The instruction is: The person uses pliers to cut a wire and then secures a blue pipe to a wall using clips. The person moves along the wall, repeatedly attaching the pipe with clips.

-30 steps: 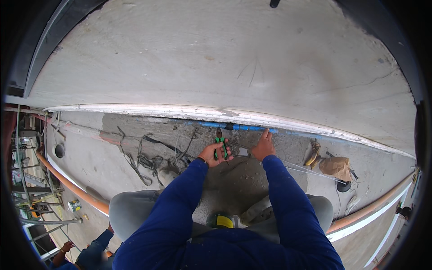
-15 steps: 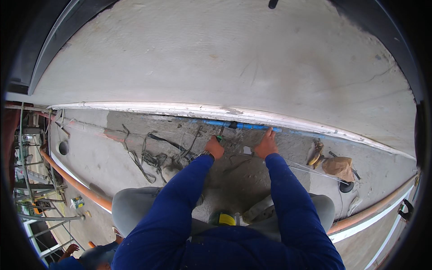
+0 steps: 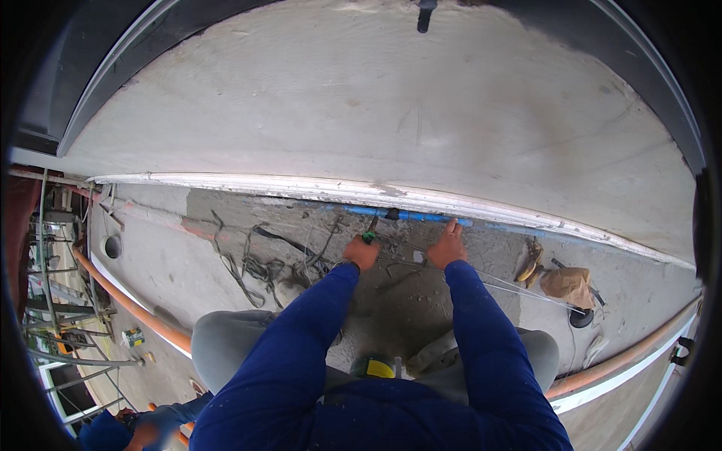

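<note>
My left hand (image 3: 362,253) is closed around a green-handled tool (image 3: 368,237), its narrow dark end pointing at the blue pipe (image 3: 421,216). I cannot make out what kind of tool it is. The pipe lies along the foot of the wall and has a black band (image 3: 392,214) around it. My right hand (image 3: 447,247) is to the right of that band, its index finger stretched up onto the pipe near its right end. Its other fingers are partly hidden. Thin white strings (image 3: 519,287) run from near the right hand toward a round black object (image 3: 580,317).
Tangled dark straps (image 3: 263,267) lie left of my hands. To the right are a crumpled brown paper bag (image 3: 568,286) and yellowish gloves (image 3: 531,263). A black and yellow container (image 3: 374,367) stands between my knees. Orange pipes (image 3: 135,307) edge the floor; scaffolding (image 3: 56,286) and another person (image 3: 143,428) are at left.
The tool in my left hand shows more clearly and now reaches up to the pipe. My right hand stays at the pipe. The view has shifted slightly, and the person at lower left has moved.
</note>
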Tool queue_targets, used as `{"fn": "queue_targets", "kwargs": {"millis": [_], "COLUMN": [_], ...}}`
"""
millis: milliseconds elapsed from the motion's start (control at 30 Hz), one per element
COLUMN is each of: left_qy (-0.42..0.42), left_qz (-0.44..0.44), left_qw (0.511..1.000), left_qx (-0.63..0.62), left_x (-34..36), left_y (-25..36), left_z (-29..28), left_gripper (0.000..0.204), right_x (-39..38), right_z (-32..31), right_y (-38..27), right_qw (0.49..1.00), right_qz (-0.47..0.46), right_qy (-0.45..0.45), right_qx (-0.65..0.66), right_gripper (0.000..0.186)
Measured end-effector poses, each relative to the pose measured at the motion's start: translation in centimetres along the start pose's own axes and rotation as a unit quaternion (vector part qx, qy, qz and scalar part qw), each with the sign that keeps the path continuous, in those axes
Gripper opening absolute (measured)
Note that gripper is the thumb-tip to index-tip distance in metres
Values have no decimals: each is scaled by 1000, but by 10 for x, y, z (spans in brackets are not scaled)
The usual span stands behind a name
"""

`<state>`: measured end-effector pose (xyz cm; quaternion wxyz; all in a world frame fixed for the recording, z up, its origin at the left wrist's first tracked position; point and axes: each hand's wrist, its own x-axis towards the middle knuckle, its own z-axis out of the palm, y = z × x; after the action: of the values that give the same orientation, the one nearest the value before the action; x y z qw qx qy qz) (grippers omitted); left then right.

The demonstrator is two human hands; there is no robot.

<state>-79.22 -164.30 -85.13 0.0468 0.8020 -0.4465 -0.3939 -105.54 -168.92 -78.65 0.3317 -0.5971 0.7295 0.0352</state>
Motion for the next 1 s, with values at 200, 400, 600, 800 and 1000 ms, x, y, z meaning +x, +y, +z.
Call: {"fn": "queue_targets", "kwargs": {"millis": [200,400,600,800,1000], "left_qy": [-28,-96,-47,-63,-98], "left_qz": [-4,-20,136,105,54], "left_qw": [991,976,950,924,985], "left_qx": [-134,-197,278,363,132], "left_x": [21,22,4,5,16], "left_y": [-26,-21,40,56,15], "left_z": [-4,-22,-85,-108,-66], "left_gripper": [61,66,75,73,85], "right_x": [-3,-1,-2,-1,-4], "right_z": [-5,-6,-5,-3,-10], "right_y": [-7,-3,3,-6,-9], "right_qw": [1000,1000,1000,1000,1000], "right_qz": [4,15,17,4,8], "right_qy": [-14,-25,-12,-5,-19], "right_qx": [7,7,3,6,-3], "right_gripper": [105,108,102,103,102]}}
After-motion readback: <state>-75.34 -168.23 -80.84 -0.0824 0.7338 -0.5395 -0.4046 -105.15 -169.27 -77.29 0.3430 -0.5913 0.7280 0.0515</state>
